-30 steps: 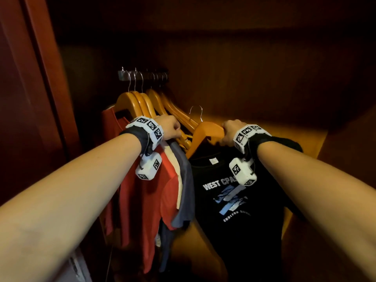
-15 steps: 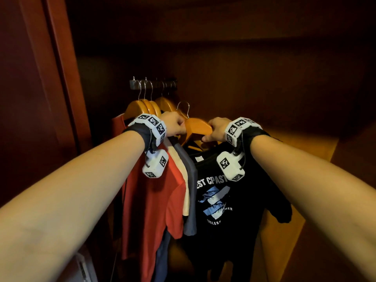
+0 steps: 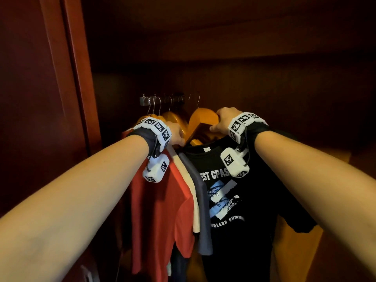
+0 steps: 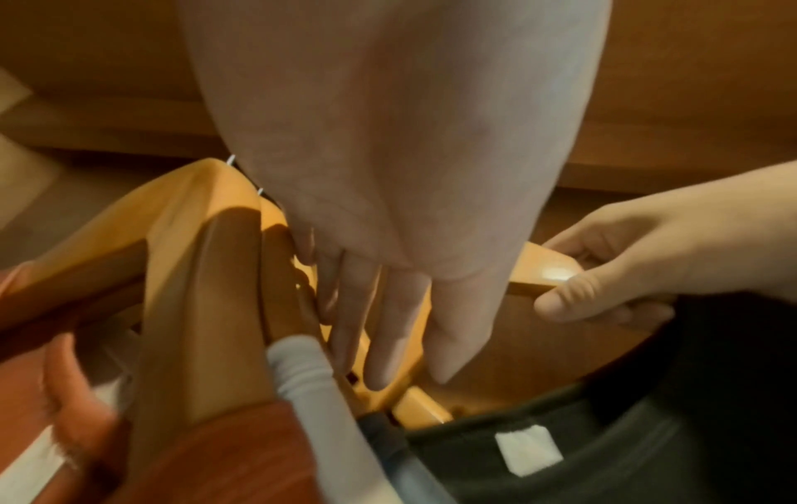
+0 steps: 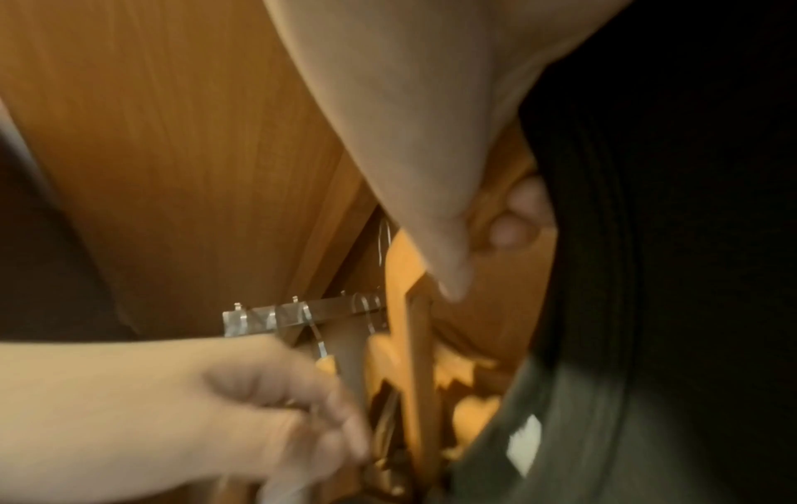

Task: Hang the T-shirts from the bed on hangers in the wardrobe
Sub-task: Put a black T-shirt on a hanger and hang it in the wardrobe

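A black printed T-shirt (image 3: pixel 234 200) hangs on a wooden hanger (image 3: pixel 203 121). My right hand (image 3: pixel 223 119) grips that hanger's shoulder, thumb under and fingers curled over it (image 5: pixel 517 221). The hanger's wire hook (image 3: pixel 198 101) stands just right of the metal rail (image 3: pixel 162 99); I cannot tell whether it is on the rail. My left hand (image 3: pixel 177 134) lies with straight fingers (image 4: pixel 388 324) against the wooden hangers (image 4: pixel 207 290) on the rail. On these hang a red T-shirt (image 3: pixel 154 200), a cream one (image 3: pixel 193 200) and a grey one (image 3: pixel 203 216).
The wardrobe's dark red door frame (image 3: pixel 69 78) stands at the left. Its lit wooden side wall (image 3: pixel 295 251) is behind the black T-shirt at the right. The back wall is dark. The rail (image 5: pixel 302 313) is short and holds several wire hooks.
My right hand has carried the hanger with the black T-shirt up and left, toward the rail. My left hand stays against the hung hangers.
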Tool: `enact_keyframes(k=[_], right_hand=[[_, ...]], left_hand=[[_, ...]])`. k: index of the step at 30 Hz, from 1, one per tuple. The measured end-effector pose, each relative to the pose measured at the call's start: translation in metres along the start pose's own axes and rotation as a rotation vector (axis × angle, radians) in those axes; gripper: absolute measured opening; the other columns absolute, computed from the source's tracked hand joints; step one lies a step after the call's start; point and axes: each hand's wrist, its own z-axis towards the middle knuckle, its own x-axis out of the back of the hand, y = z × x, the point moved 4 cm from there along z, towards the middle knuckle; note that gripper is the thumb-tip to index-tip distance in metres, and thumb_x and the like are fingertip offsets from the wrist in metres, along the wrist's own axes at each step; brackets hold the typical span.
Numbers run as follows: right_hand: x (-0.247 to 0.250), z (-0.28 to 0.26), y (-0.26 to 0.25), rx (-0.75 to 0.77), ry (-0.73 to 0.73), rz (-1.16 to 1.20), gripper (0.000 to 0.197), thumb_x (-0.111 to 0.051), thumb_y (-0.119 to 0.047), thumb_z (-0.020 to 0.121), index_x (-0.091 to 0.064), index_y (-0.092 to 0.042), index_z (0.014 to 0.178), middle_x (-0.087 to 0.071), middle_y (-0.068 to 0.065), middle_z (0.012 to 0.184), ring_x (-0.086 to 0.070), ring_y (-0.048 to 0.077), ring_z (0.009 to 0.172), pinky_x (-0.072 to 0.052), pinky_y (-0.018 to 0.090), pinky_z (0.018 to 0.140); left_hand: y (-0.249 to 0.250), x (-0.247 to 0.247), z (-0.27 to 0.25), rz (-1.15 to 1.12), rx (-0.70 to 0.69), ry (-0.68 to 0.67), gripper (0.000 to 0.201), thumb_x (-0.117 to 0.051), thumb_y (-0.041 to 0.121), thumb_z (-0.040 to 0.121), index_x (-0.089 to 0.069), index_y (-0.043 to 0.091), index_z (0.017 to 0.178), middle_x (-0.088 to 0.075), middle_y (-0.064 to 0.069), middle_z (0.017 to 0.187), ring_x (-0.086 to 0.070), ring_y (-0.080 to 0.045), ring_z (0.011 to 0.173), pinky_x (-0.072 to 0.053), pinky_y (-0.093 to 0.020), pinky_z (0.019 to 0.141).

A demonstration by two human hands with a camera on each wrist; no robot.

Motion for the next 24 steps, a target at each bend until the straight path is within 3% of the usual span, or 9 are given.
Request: enact_keyframes(k=[3, 8, 11, 16, 20, 22, 24], right_hand=[[-0.006, -0.001, -0.002, -0.029, 0.042, 0.094, 0.044, -0.073, -0.042, 0.086, -0.059, -0.014, 0.117, -0.065, 0.008, 0.108, -0.064, 0.027, 0.092, -0.050, 0.036, 0.073], [-0.022, 0.006, -0.010, -0.011, 0.011, 0.329, 0.043, -0.073, -0.034, 0.087, -0.055, -0.018, 0.123, -0.064, 0.005, 0.112, -0.063, 0.024, 0.099, -0.051, 0.036, 0.084], [-0.027, 0.010, -0.020, 0.022, 0.041, 0.394, 0.041, -0.071, -0.030, 0.089, -0.053, -0.019, 0.124, -0.063, 0.005, 0.113, -0.061, 0.023, 0.098, -0.047, 0.034, 0.079], [-0.028, 0.022, -0.042, 0.075, 0.073, 0.360, 0.044, -0.068, -0.031, 0.092, -0.050, -0.018, 0.130, -0.060, 0.007, 0.113, -0.058, 0.023, 0.091, -0.042, 0.033, 0.072], [-0.028, 0.033, -0.058, 0.116, 0.083, 0.314, 0.047, -0.067, -0.033, 0.092, -0.049, -0.017, 0.133, -0.060, 0.010, 0.120, -0.062, 0.030, 0.102, -0.043, 0.034, 0.076], [-0.030, 0.039, -0.066, 0.136, 0.062, 0.307, 0.048, -0.067, -0.031, 0.092, -0.049, -0.015, 0.133, -0.060, 0.011, 0.122, -0.062, 0.031, 0.105, -0.044, 0.034, 0.076], [-0.033, 0.044, -0.074, 0.152, 0.037, 0.282, 0.046, -0.067, -0.029, 0.092, -0.050, -0.012, 0.131, -0.061, 0.013, 0.122, -0.062, 0.031, 0.104, -0.045, 0.035, 0.076]], left_hand=[[0.001, 0.006, -0.003, 0.006, -0.005, 0.003, 0.030, -0.060, 0.041, 0.095, -0.071, 0.016, 0.105, -0.058, 0.003, 0.076, -0.054, -0.014, 0.071, -0.038, -0.026, 0.059], [-0.001, 0.010, -0.006, 0.022, -0.005, -0.002, 0.030, -0.060, 0.043, 0.095, -0.072, 0.019, 0.109, -0.063, 0.002, 0.087, -0.059, -0.017, 0.084, -0.039, -0.027, 0.063], [-0.001, 0.018, -0.008, 0.027, -0.001, 0.051, 0.029, -0.061, 0.041, 0.094, -0.072, 0.018, 0.109, -0.063, 0.001, 0.090, -0.060, -0.019, 0.087, -0.041, -0.029, 0.069], [-0.009, 0.052, -0.012, 0.024, 0.076, 0.343, 0.029, -0.060, 0.040, 0.092, -0.069, 0.021, 0.113, -0.067, -0.006, 0.103, -0.064, -0.027, 0.096, -0.051, -0.035, 0.078], [-0.024, 0.079, -0.015, 0.084, 0.132, 0.628, 0.031, -0.059, 0.034, 0.091, -0.064, 0.018, 0.117, -0.062, -0.008, 0.120, -0.053, -0.030, 0.116, -0.044, -0.043, 0.091], [-0.035, 0.081, -0.012, 0.151, 0.206, 0.623, 0.044, -0.059, 0.036, 0.092, -0.055, 0.016, 0.131, -0.055, -0.010, 0.132, -0.046, -0.032, 0.125, -0.040, -0.047, 0.099], [-0.048, 0.074, -0.007, 0.136, 0.296, 0.511, 0.054, -0.059, 0.036, 0.094, -0.045, 0.014, 0.141, -0.048, -0.012, 0.140, -0.044, -0.033, 0.130, -0.038, -0.050, 0.102]])
